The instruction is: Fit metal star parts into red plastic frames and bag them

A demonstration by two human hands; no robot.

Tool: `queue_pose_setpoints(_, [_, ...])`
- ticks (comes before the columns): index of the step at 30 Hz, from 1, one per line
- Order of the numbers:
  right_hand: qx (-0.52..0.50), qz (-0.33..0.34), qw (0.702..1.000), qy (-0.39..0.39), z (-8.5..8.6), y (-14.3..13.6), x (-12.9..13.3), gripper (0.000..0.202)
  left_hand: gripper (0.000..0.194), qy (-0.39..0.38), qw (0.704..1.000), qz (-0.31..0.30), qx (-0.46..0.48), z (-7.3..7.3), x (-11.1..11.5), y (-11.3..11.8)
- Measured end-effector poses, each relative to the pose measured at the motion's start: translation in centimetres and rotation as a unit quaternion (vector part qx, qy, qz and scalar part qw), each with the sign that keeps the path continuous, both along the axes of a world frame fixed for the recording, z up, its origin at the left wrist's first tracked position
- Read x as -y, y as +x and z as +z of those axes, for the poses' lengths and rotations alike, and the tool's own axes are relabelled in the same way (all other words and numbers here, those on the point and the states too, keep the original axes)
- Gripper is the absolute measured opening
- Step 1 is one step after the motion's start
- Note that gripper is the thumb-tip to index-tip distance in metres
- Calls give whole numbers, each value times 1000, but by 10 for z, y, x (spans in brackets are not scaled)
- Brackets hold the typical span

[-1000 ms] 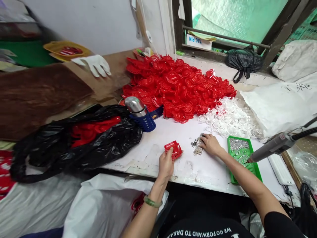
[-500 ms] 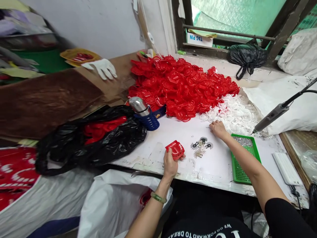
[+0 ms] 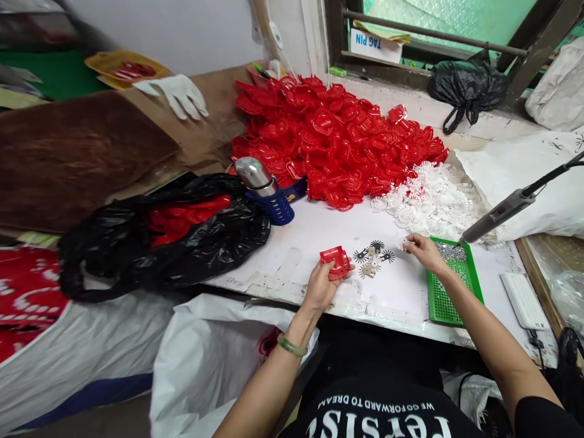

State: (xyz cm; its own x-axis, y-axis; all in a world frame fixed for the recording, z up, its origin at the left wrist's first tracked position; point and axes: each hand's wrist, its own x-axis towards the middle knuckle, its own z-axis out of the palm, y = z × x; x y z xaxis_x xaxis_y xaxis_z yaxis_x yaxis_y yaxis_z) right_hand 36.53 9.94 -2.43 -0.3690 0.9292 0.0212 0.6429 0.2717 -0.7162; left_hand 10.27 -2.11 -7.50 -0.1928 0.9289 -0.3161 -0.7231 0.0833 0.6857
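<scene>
My left hand (image 3: 322, 283) grips a red plastic part (image 3: 336, 262) just above the front of the white tabletop (image 3: 287, 258). Between the thumb and fingers of my right hand (image 3: 424, 252) is a small white plastic piece (image 3: 402, 243), held to the left of a green tray (image 3: 479, 286). Several flat spoked pieces (image 3: 373, 258), black and pale beige, lie in a cluster between both hands. Beyond them spreads a heap of white spoked pieces (image 3: 433, 198), touching a big pile of red plastic parts (image 3: 337, 143). Tiny silvery bits (image 3: 449, 250) fill the tray's far end.
A pen-shaped grey tool (image 3: 499, 216) hangs with its tip over the tray. At left stand a steel-topped bottle (image 3: 269, 198) in a blue holder and a black plastic bag (image 3: 214, 249) containing red parts. A white power strip (image 3: 524, 301) lies at right.
My right hand has drawn back from the white heap with a small white piece in its fingers. My left hand has moved slightly right with the red part, and the view has shifted.
</scene>
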Motion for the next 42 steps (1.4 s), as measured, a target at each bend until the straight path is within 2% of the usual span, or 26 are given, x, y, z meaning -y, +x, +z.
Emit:
queue_pose_setpoints(3, [-64, -5, 997, -41, 4, -5, 18, 32, 39, -7, 997, -47, 59, 17, -1, 14])
queue_pose_setpoints(5, [-102, 1, 992, -74, 13, -13, 30, 31, 53, -15, 994, -68, 79, 27, -2, 23])
queue_pose_setpoints(7, [-115, 29, 990, -72, 24, -24, 42, 29, 57, -28, 993, -83, 83, 35, -3, 32])
queue_pose_setpoints(10, [-82, 101, 991, 10, 39, -40, 59, 23, 51, -24, 991, -92, 89, 43, -3, 42])
queue_pose_setpoints(13, [-28, 143, 985, 93, 45, -51, 69, 20, 46, -8, 991, -88, 101, 47, -2, 49])
queue_pose_setpoints(16, [13, 154, 980, 123, 42, -60, 72, 18, 43, 2, 990, -94, 106, 49, -1, 53])
queue_pose_setpoints(24, [89, 133, 980, 115, 34, -70, 69, 17, 44, -1, 987, -114, 114, 51, 2, 61])
queue_pose_setpoints(28, [53, 83, 986, 134, 24, -67, 76, 18, 48, 24, 986, -118, 111, 49, 2, 64])
queue_pose_setpoints(31, [-33, 35, 990, 133, 13, -66, 83, 22, 34, 38, 988, -116, 92, 46, 3, 65])
queue_pose_setpoints(33, [-106, -9, 991, 86, 6, -67, 87, 35, 27, 46, 991, -108, 61, 45, 5, 66])
queue_pose_setpoints(35, [-183, -46, 982, -22, 1, -70, 90, 41, 30, 54, 993, -98, 27, 45, 8, 67])
queue_pose_setpoints(38, [-285, -68, 941, -172, -4, -76, 95, 35, 34, 63, 994, -85, -9, 45, 13, 70])
queue_pose_setpoints(42, [-412, -105, 873, -238, -9, -86, 108, 37, 39, 62, 997, -36, -34, 34, 25, 76])
